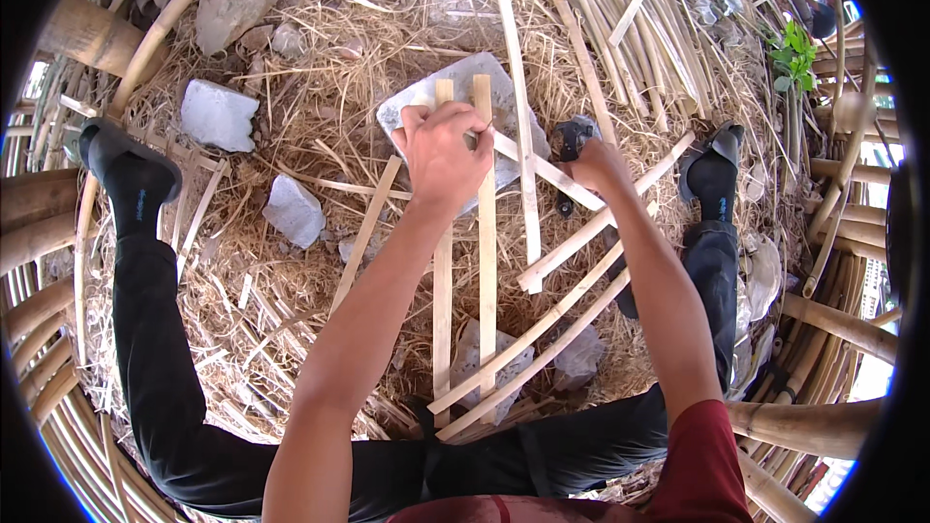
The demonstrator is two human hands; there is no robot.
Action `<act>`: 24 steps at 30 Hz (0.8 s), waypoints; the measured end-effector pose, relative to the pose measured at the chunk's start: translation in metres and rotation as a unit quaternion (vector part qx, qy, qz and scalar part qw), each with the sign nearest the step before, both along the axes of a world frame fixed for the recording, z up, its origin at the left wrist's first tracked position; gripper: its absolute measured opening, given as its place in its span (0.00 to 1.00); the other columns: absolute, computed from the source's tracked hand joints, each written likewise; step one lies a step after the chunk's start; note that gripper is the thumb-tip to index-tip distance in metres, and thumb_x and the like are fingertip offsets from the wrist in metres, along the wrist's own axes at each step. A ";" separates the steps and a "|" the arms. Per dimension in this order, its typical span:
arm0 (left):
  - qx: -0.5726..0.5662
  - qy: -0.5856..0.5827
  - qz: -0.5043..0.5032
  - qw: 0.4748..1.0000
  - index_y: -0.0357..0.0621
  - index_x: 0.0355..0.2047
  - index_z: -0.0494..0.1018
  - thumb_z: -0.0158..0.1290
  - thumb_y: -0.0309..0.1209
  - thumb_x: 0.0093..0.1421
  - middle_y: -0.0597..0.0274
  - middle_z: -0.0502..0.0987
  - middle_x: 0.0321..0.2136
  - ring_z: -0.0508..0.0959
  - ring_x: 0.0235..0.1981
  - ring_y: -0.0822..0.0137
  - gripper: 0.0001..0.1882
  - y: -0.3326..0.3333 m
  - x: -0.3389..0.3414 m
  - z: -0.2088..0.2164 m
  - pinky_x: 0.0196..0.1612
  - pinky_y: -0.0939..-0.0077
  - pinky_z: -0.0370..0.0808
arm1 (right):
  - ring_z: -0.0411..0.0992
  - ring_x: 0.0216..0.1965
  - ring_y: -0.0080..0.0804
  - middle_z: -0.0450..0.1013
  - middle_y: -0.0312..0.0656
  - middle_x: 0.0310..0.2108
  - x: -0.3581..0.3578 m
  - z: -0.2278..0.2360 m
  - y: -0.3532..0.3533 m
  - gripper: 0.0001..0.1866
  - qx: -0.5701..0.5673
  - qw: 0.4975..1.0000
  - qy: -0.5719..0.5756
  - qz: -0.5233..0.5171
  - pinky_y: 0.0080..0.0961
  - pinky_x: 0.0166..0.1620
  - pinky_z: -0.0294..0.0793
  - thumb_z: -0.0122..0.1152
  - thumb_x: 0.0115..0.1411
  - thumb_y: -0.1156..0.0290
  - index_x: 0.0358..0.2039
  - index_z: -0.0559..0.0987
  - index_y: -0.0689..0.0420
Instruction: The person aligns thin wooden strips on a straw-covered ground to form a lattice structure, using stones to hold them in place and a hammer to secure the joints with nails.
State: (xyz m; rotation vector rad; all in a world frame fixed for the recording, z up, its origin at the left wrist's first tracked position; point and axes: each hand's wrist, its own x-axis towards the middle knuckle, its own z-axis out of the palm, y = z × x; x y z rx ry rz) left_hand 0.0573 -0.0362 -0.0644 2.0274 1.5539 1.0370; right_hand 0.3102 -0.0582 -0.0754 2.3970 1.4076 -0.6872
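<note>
My left hand [446, 150] is closed over the stone slab, its fingers gripping a crosswise bamboo strip [547, 172] where it meets two lengthwise strips. One upright bamboo strip [487, 261] runs from the slab toward my lap, with another bamboo strip [443, 300] beside it. The pale flat stone slab [465, 73] lies under their far ends. To the right, my right hand [596, 174] is closed round a black tool [572, 138], whose kind I cannot make out; it stands near the crosswise strip's right end.
Straw and loose bamboo strips cover the ground between my outstretched legs. A broken pale block [219, 116] and a smaller stone [294, 211] lie left. Long bamboo strips [635, 34] are bundled at the far right. Bamboo poles [823, 428] line both sides.
</note>
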 end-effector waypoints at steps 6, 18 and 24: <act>-0.001 0.003 0.003 1.000 0.54 0.25 0.83 0.69 0.31 0.50 0.80 0.85 0.40 0.69 0.49 0.57 0.05 0.001 0.003 -0.003 0.55 0.57 0.60 | 0.78 0.28 0.32 0.79 0.46 0.30 0.006 0.014 0.002 0.22 0.058 0.990 0.084 -0.097 0.33 0.33 0.77 0.61 0.67 0.52 0.40 0.82 0.64; 0.018 0.001 -0.009 1.000 0.52 0.25 0.82 0.70 0.31 0.51 0.77 0.85 0.40 0.73 0.45 0.62 0.06 0.001 -0.005 -0.006 0.55 0.59 0.59 | 0.67 0.19 0.19 0.75 0.37 0.30 -0.044 0.098 -0.045 0.20 0.249 0.862 0.396 -0.195 0.21 0.23 0.67 0.56 0.71 0.52 0.38 0.75 0.59; -0.001 0.000 -0.004 1.000 0.52 0.25 0.82 0.69 0.31 0.51 0.77 0.85 0.39 0.73 0.46 0.62 0.05 0.001 0.003 -0.001 0.55 0.59 0.60 | 0.76 0.25 0.59 0.72 0.57 0.20 -0.083 0.093 -0.073 0.21 0.373 0.892 0.248 0.068 0.47 0.31 0.72 0.58 0.72 0.56 0.37 0.74 0.65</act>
